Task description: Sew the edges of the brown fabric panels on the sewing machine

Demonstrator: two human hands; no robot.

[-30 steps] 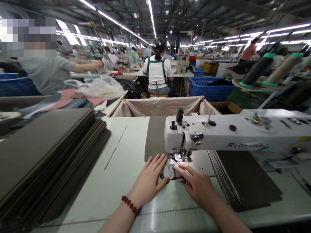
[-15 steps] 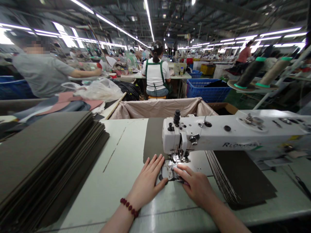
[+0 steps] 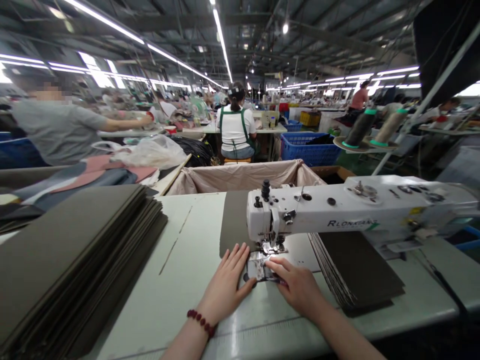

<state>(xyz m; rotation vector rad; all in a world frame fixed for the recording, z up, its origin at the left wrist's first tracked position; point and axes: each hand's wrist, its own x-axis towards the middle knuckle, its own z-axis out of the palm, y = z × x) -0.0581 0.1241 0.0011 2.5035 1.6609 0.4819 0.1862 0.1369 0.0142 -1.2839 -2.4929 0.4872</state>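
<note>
My left hand lies flat with fingers stretched out, its fingertips on the near edge of a dark olive fabric panel. That panel lies on the table at the left of the white sewing machine and runs behind its head. My right hand is at the metal needle plate, index finger reaching onto it just in front of the presser foot. Its other fingers curl under, around a small dark and pinkish thing mostly hidden beneath them.
A tall stack of olive panels stands at the left. More panels lie under the machine arm at the right. Behind the table is a cloth-lined bin. Thread cones stand at the right. Co-workers sit beyond, near a blue basket.
My view has tilted up and turned slightly right, so the surroundings shift in the picture. Both hands stay almost in the same place by the needle plate.
</note>
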